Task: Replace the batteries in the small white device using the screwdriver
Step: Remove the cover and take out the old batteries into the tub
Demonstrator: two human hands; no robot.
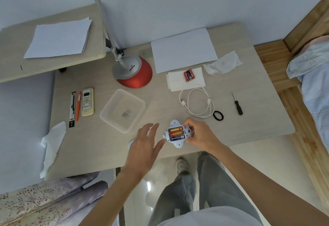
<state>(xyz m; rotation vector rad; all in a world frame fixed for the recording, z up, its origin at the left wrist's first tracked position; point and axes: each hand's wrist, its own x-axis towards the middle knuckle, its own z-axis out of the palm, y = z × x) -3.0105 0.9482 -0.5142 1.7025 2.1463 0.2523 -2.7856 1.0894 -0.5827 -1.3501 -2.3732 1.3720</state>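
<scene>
The small white device (176,142) lies near the table's front edge with its battery bay uncovered, showing two orange batteries and one dark blue battery (177,133). My right hand (197,133) grips the device's right side with curled fingers. My left hand (145,147) hovers just left of the device, fingers straight and spread, holding nothing. A small white piece shows under its edge; what it is cannot be told. Three loose batteries (189,75) rest on a folded white tissue at the back. The black-handled screwdriver (237,104) lies alone on the right part of the table.
A clear plastic tray (106,114) stands left of the device. A coiled white cable (196,103) and black hair tie (218,115) lie behind my right hand. A red lamp base (135,76), white paper (183,50), remote (87,101), pens and crumpled tissues surround them.
</scene>
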